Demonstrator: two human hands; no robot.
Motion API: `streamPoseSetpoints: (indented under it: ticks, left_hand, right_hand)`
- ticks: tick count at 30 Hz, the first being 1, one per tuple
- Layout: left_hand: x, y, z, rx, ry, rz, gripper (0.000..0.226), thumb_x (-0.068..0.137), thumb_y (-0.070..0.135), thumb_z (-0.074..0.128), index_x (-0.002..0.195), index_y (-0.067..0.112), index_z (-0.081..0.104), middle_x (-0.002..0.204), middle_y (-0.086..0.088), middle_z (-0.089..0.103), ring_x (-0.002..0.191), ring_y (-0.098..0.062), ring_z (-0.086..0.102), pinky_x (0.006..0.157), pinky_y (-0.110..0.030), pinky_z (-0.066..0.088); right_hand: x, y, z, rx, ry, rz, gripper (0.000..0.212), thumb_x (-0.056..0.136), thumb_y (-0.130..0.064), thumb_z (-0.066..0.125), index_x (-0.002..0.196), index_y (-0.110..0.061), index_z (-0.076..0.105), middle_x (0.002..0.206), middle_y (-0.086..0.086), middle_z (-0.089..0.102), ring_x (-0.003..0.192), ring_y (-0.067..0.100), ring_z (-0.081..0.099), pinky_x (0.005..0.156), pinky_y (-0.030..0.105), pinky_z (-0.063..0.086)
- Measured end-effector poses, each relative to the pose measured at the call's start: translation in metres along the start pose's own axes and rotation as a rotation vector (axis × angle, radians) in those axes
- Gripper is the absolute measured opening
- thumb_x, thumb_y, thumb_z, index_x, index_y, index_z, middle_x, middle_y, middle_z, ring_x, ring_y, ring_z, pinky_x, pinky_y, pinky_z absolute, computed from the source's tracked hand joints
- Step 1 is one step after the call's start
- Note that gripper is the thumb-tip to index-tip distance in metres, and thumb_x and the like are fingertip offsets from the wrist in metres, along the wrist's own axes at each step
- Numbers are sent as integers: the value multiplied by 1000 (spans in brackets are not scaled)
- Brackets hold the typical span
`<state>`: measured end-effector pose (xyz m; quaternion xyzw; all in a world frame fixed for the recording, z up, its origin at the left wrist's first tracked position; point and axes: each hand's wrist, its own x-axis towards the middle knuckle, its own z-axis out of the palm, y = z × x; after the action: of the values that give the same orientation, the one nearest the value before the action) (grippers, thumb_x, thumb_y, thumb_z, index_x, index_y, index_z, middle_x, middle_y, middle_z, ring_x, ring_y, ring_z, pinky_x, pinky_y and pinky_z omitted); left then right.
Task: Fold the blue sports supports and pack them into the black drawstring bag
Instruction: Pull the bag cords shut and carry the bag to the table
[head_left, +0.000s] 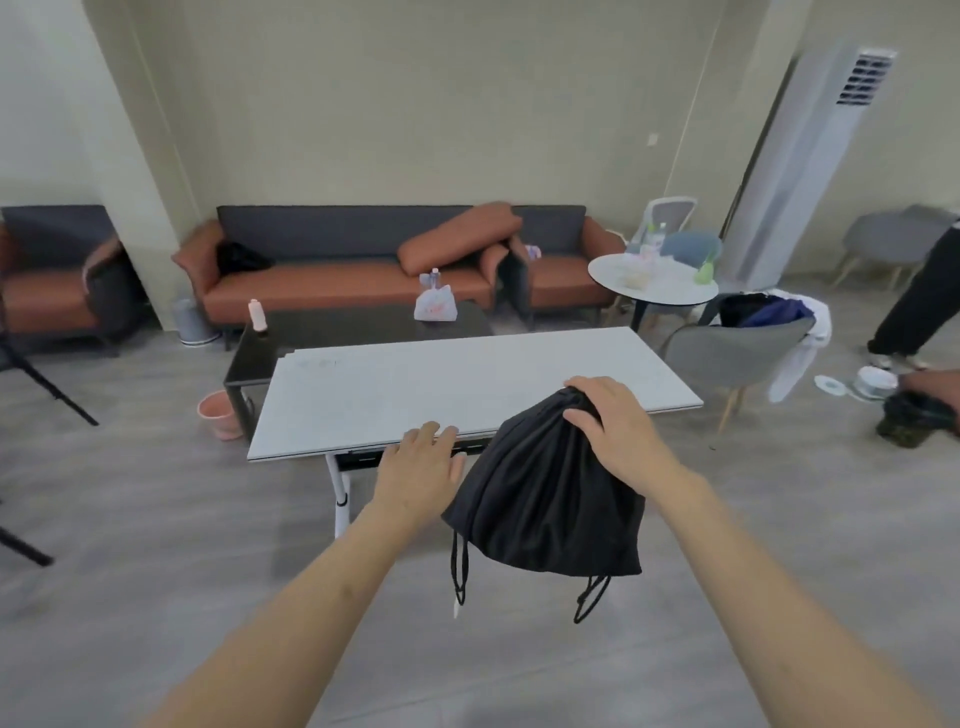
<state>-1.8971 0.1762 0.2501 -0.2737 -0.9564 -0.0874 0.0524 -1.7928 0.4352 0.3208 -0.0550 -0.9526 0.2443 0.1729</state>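
Observation:
The black drawstring bag (545, 493) hangs full and bulging in front of the white table's near edge, its cords dangling below. My right hand (610, 423) is shut on the gathered top of the bag and holds it in the air. Beside the bag on its left, my left hand (421, 462) hovers with fingers loosely apart, over the table's front edge, holding nothing. No blue sports supports are in sight; the bag's inside is hidden.
The white table (467, 384) stands ahead, with a dark coffee table (363, 322) and an orange sofa (353, 270) behind it. A grey chair (737, 353) and a round white table (654, 280) are at right. A pink bucket (218, 413) sits at left. A person's leg (919, 306) is at far right.

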Motion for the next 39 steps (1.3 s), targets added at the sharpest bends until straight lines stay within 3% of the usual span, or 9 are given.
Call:
streamPoseSetpoints:
  ticks: [6,13,22,26,30,34,39]
  left_hand:
    - [118,-17,6,23,10,-21,46,105,42,33,147,24,42,150,-1,46,128,-28,48,97,-44,43]
    - [258,-25,29,100,66,-108,44,105,42,35,144,23,46,146,-1,51,122,-28,53,90,-43,48]
    - [407,-11,53,80,62,-278,45,106,44,33,145,25,44,148,-1,50,127,-27,52,97,-44,46]
    - [456,-6,68,87,38,-323,46,106,46,33,146,26,43,149,-1,49,129,-26,52,100,-43,46]
    - [505,-10,87,86,-4,-351,46,106,45,32,148,26,40,150,0,48,130,-24,50,102,-42,44]
    - [548,-20,110,104,-55,-346,48,107,45,31,150,26,38,151,-1,46,130,-25,50,102,-42,44]
    - [584,-34,140,122,-124,-316,48,107,44,30,150,25,36,150,-1,45,129,-25,50,100,-40,44]
  right_hand:
    - [133,40,3,-5,56,-61,35,105,-30,53,138,-21,55,134,0,58,128,20,47,113,33,35]
    - [299,108,3,44,125,-213,32,103,-24,56,135,-19,56,127,2,59,121,23,50,107,31,35]
    - [488,181,8,84,87,-356,33,102,-24,58,134,-18,57,126,4,59,118,26,50,106,31,34]
    - [539,210,27,89,24,-367,34,102,-25,59,136,-19,56,129,3,59,120,24,48,108,31,34]
    - [583,244,62,55,-21,-325,34,101,-29,60,134,-22,58,130,0,61,119,26,51,106,44,42]
    - [603,277,112,31,-70,-264,35,98,-30,63,132,-22,60,129,-1,64,119,27,52,104,46,44]
    - [606,319,189,-11,-291,-114,36,97,-32,65,132,-27,60,133,-4,64,123,23,56,104,42,46]
